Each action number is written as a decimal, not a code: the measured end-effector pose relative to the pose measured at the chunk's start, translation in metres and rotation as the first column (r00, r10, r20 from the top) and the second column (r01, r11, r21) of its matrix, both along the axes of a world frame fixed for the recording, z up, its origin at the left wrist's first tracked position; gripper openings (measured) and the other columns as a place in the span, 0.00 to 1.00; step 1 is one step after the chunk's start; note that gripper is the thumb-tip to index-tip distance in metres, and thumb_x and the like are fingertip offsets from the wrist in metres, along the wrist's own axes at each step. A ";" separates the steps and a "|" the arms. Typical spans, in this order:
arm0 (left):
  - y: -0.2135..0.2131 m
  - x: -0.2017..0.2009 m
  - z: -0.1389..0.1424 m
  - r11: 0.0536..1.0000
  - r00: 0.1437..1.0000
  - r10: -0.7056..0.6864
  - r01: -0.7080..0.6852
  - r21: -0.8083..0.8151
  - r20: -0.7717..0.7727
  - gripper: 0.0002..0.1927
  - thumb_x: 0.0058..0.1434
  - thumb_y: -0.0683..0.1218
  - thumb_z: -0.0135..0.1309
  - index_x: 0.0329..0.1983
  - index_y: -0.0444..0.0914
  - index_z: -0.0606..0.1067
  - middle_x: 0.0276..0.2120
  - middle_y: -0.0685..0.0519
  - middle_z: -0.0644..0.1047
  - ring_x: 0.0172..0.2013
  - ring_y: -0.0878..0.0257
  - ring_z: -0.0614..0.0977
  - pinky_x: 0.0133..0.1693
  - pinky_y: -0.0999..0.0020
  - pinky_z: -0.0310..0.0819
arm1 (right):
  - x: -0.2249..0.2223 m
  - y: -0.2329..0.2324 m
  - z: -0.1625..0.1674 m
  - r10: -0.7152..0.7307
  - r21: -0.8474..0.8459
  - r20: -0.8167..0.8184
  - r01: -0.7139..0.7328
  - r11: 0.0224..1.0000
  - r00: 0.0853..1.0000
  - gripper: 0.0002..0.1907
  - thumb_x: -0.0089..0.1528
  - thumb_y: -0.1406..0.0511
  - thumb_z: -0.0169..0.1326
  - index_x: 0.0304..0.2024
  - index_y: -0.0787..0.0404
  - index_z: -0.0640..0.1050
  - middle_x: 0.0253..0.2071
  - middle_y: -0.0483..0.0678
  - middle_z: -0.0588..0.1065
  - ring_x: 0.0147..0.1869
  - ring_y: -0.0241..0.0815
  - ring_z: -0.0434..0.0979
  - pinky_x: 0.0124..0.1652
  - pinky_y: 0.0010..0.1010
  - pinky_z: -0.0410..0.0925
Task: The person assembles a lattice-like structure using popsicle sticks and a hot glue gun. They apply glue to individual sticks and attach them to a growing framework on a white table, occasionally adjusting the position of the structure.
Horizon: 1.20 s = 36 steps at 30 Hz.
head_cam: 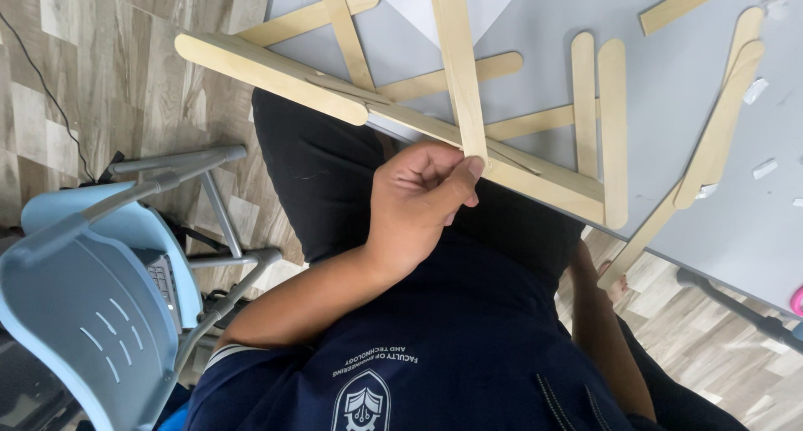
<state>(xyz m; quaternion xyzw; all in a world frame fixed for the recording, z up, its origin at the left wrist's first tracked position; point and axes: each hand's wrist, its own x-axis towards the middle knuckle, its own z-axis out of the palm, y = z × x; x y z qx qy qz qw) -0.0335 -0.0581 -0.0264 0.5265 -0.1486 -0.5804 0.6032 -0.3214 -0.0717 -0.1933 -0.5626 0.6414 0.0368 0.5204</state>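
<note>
Overhanging the grey table (pixel 694 88) edge, a wooden stick frame (pixel 535 176) sits pinched in left hand (pixel 418 201) fingers; right hand hidden.

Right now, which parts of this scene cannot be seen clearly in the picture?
1. Head view: the right hand is mostly hidden under the edge of the grey table, so its grip is unclear.
2. Head view: the left hand pinches the upright stick, whose top is cut off by the frame edge.
3. Head view: what joins the crossed sticks is too small to tell.

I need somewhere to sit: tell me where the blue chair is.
The blue chair sits at the lower left of the head view, on the wood-pattern floor, beside the person's left arm.
</note>
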 end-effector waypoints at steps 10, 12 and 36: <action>0.001 -0.004 -0.003 0.999 0.999 0.031 -0.031 -0.010 -0.018 0.04 0.69 0.39 0.57 0.38 0.32 0.76 0.23 0.53 0.77 0.20 0.73 0.72 0.23 0.78 0.63 | 0.008 -0.004 0.021 0.208 -0.063 -0.124 -0.217 0.974 0.970 0.28 0.69 0.57 0.51 0.62 0.72 0.72 0.57 0.61 0.75 0.62 0.52 0.73 0.54 0.36 0.67; 0.001 -0.005 -0.003 0.999 0.999 0.041 -0.041 0.011 -0.013 0.04 0.69 0.39 0.57 0.38 0.32 0.76 0.23 0.53 0.77 0.20 0.72 0.72 0.23 0.78 0.63 | 0.008 -0.003 0.018 -0.298 0.193 0.093 0.277 0.941 0.950 0.28 0.69 0.56 0.50 0.64 0.71 0.71 0.57 0.59 0.75 0.60 0.49 0.74 0.53 0.35 0.67; 0.004 -0.004 -0.008 1.000 1.000 0.002 -0.002 -0.004 0.001 0.05 0.69 0.38 0.55 0.37 0.31 0.77 0.25 0.53 0.77 0.20 0.73 0.69 0.22 0.77 0.60 | -0.005 -0.005 0.002 0.297 -0.164 -0.074 -0.305 0.938 0.952 0.28 0.74 0.54 0.42 0.67 0.69 0.69 0.62 0.64 0.73 0.66 0.55 0.72 0.59 0.37 0.67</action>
